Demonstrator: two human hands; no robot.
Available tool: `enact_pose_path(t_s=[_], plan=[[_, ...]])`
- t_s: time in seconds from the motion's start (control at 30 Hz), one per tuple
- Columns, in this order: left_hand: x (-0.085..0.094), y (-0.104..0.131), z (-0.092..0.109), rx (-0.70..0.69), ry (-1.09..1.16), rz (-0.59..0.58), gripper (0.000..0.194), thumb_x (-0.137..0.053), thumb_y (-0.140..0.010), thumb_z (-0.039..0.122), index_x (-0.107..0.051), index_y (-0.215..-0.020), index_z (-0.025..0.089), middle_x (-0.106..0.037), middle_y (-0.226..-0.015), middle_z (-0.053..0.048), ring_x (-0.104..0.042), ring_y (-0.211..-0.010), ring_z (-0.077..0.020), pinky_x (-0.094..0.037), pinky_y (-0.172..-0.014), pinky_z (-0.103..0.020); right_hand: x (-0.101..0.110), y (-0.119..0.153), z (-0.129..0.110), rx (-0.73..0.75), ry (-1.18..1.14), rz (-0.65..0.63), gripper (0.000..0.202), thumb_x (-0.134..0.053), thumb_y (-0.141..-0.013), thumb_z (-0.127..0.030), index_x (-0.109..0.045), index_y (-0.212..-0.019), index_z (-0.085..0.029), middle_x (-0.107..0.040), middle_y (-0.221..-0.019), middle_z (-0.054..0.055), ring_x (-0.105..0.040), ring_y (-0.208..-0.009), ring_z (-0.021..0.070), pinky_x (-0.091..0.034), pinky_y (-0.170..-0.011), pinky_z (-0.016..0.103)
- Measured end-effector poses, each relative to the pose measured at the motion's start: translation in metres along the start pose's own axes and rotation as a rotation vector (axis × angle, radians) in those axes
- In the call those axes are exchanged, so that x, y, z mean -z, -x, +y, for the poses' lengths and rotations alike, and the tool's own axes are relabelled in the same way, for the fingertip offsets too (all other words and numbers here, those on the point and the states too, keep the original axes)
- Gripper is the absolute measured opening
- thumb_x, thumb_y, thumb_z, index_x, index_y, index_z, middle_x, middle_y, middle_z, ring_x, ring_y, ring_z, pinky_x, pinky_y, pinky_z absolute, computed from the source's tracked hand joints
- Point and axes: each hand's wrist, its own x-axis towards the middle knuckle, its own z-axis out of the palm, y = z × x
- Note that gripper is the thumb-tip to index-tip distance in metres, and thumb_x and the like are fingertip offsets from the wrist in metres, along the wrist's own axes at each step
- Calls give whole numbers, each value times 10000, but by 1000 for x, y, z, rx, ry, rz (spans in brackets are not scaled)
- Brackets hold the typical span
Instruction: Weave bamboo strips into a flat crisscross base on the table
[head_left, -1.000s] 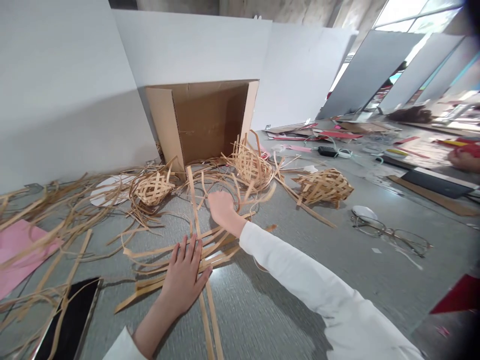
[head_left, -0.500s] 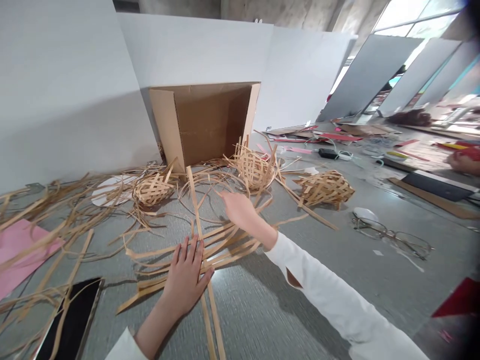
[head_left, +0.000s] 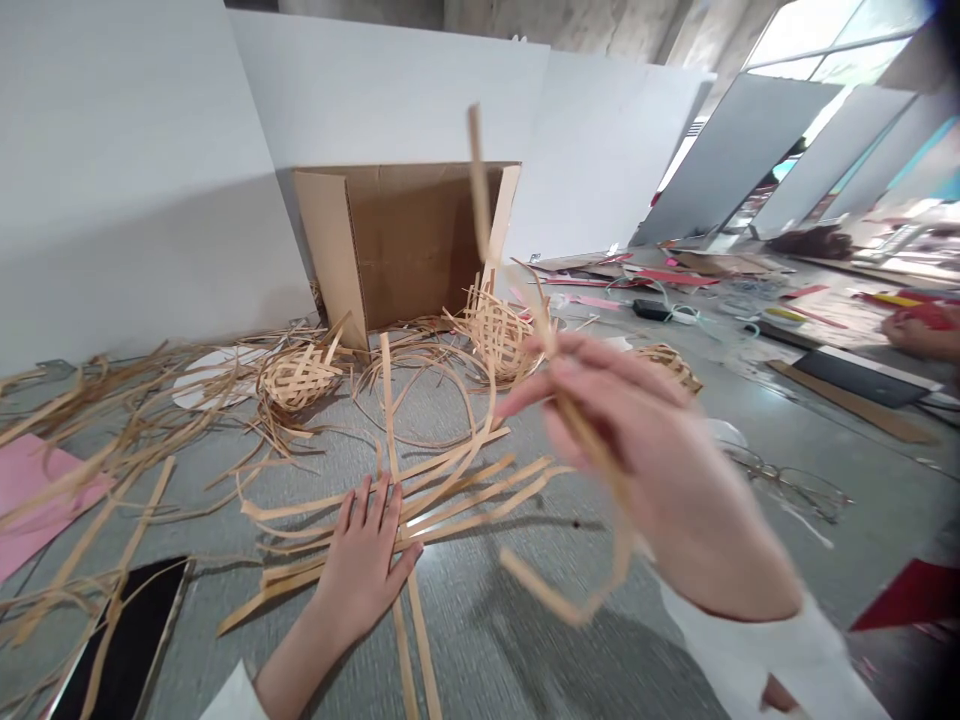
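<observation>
Right hand (head_left: pixel 637 430): raised, partly closed, with one pale strip (head_left: pixel 479 190) pinched between thumb and fingers; exact finger contact is uncertain, as the area is blurred. The strip is held in the air, one end upright, the other bent into a hook below the palm. Left hand (head_left: pixel 360 570): laid flat, fingers slightly spread, nothing gripped; crossed strips (head_left: pixel 487 507) are pinned beneath it on the grey floor (head_left: pixel 480 660).

Handling (judged): strips very light, springy along their length, easily bent, liable to crease or split if folded sharply. Hold best taken across the flat faces, near an end; the crossing is best pressed flat, as loose strips may slide.

Beyond: an openwork woven piece (head_left: pixel 300 378) among loose strips, another (head_left: pixel 499 335) beside the cardboard box (head_left: pixel 326 250); eyeglasses (head_left: pixel 806 487) noted at the right.
</observation>
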Motion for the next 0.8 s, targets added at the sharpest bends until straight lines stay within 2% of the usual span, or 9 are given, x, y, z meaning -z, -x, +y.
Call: enact_pose_path(t_s=[0.07,0.13,0.17,0.23,0.3,0.47,0.57,0.7,0.8], plan=[[-1,0,0,-3,3,6,656,-349,-919,558,-317,-1441,162,-368,-1477,-107,-282,-1361,-325,-279,-1062,-481,-11,0,31,-155,-11,-127,195,-538,-822,-364,-585,-940,-216,-669,-854,15,-444,-427,56,-367,-391,195],[0,0,1,-4,3,8,650,-352,-919,551,-328,-1436,158,-364,-1478,-112,-280,-1361,-327,-274,-1064,-484,-22,-2,71,-266,141,-186,246,-461,-861,-387,-570,-958,-189,-640,-819,22,-559,-563,104,-475,-535,238],[0,0,2,-4,1,7,646,-354,-919,546,-339,-1431,152,-363,-1479,-114,-281,-1359,-330,-273,-1065,-484,-25,-4,90,-270,268,-185,262,-403,-883,-378,-556,-971,-185,-635,-791,21,-598,-642,128,-494,-612,259],[2,0,2,-3,-3,3,637,-356,-922,536,-357,-1421,141,-363,-1478,-118,-286,-1356,-332,-275,-1065,-483,-28,-9,122,-262,364,-159,231,-414,-878,-345,-565,-932,-178,-635,-911,48,-605,-858,165,-471,-768,291],[4,-1,2,-3,-6,0,636,-357,-923,532,-359,-1419,135,-368,-1475,-122,-284,-1357,-333,-280,-1063,-484,-23,-13,141,-258,459,-127,210,-415,-879,-332,-564,-871,-185,-618,-973,57,-570,-939,187,-427,-831,317],[5,-1,2,-7,3,-7,636,-363,-917,548,-373,-1414,151,-374,-1473,-113,-276,-1364,-327,-280,-1066,-484,3,-9,149,-304,650,-60,155,-428,-866,-269,-522,-766,-199,-574,-765,35,-555,-813,214,-379,-772,336],[3,-1,3,-1,15,-10,640,-360,-915,559,-367,-1419,166,-371,-1475,-108,-266,-1369,-326,-269,-1071,-490,14,-5,152,-325,662,-33,154,-429,-858,-255,-495,-726,-212,-510,-640,-1,-545,-731,204,-372,-729,319],[0,0,2,3,23,-14,657,-360,-916,558,-304,-1448,177,-345,-1489,-106,-235,-1383,-320,-261,-1075,-485,17,-7,166,-344,509,-11,197,-455,-848,-370,-529,-762,-208,-566,-705,4,-567,-739,188,-414,-690,293],[0,1,1,0,22,-16,667,-356,-916,563,-272,-1460,185,-339,-1493,-100,-239,-1382,-318,-265,-1073,-482,17,-9,173,-340,324,64,330,-451,-827,-504,-550,-865,-192,-632,-841,53,-610,-827,202,-459,-706,308]])
